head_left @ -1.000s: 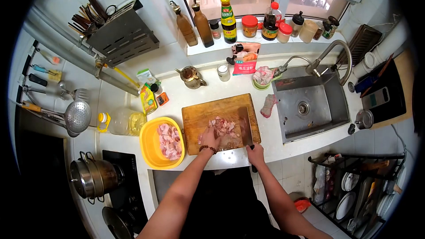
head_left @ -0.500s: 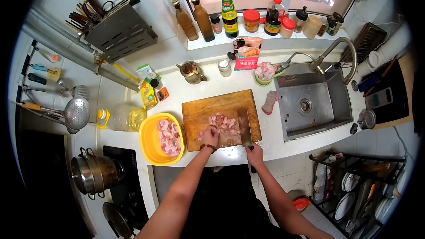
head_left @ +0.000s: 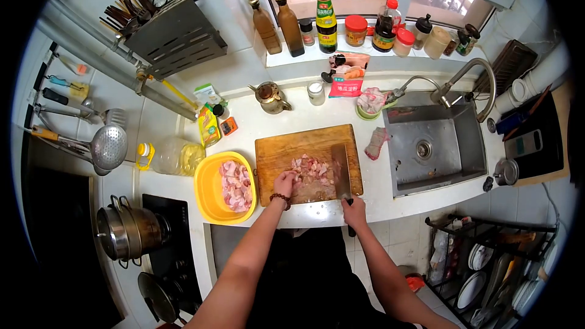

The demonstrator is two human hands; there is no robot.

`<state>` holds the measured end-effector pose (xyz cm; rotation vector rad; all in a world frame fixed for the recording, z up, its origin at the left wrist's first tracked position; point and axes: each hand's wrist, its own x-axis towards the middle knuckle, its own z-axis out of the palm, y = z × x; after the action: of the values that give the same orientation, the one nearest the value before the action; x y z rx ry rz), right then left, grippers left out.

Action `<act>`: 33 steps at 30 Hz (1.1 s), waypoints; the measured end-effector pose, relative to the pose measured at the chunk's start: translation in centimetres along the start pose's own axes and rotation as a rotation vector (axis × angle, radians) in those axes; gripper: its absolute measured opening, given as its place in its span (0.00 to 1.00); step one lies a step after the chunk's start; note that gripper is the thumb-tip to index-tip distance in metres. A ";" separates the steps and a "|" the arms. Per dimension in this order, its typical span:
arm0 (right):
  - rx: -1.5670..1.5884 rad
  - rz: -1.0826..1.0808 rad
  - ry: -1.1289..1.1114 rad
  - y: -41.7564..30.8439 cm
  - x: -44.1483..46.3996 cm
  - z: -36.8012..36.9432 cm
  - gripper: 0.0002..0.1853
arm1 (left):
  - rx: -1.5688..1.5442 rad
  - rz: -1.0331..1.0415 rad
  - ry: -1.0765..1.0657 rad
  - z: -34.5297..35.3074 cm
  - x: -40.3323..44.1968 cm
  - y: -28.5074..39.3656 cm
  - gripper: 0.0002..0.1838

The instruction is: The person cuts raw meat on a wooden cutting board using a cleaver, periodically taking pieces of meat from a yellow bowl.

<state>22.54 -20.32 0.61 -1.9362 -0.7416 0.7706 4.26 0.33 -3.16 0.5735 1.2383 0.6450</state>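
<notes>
A wooden cutting board lies on the counter in front of me, with chopped raw meat heaped near its middle. My left hand, wearing a beaded bracelet, is at the left side of the heap, its fingers closed on a bit of raw meat that they partly hide. In my right hand is the handle of a cleaver, its broad blade on the board's right part, beside the chopped meat. Left of the board stands a yellow basin holding larger pieces of raw meat.
A steel sink is at the right, with a cloth beside it. Behind the board stand a metal teapot, a glass jar and a pink packet. An oil bottle lies behind the basin. Pots are at the left.
My left hand has shifted slightly left, away from the middle of the chopped meat. The cleaver stays at the board's right in my right hand. The whole view has shifted a little.
</notes>
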 end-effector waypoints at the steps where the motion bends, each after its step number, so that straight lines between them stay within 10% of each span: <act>1: -0.001 -0.004 -0.001 0.0 0.1 0.0 0.10 | -0.003 0.003 0.000 -0.1 0.0 0.0 0.05; 3: 0.007 0.018 -0.014 0.0 -0.1 0.1 0.09 | 0.702 0.322 -0.003 -0.5 -0.1 -0.4 0.03; 10: 0.027 0.037 -0.018 0.4 -0.4 0.0 0.09 | 0.776 0.324 0.019 -1.0 -0.9 0.3 0.05; 22: 0.069 0.077 -0.011 0.2 -0.4 -0.8 0.10 | 0.073 -0.026 -0.616 2.7 -5.5 9.8 0.10; 33: 0.042 0.209 -0.064 0.2 0.0 -1.7 0.09 | 0.622 0.232 -0.788 8.8 -5.6 12.3 0.11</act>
<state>23.87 -21.30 1.10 -1.9792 -0.5616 0.9715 10.07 4.39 11.38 1.3525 0.5997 0.1545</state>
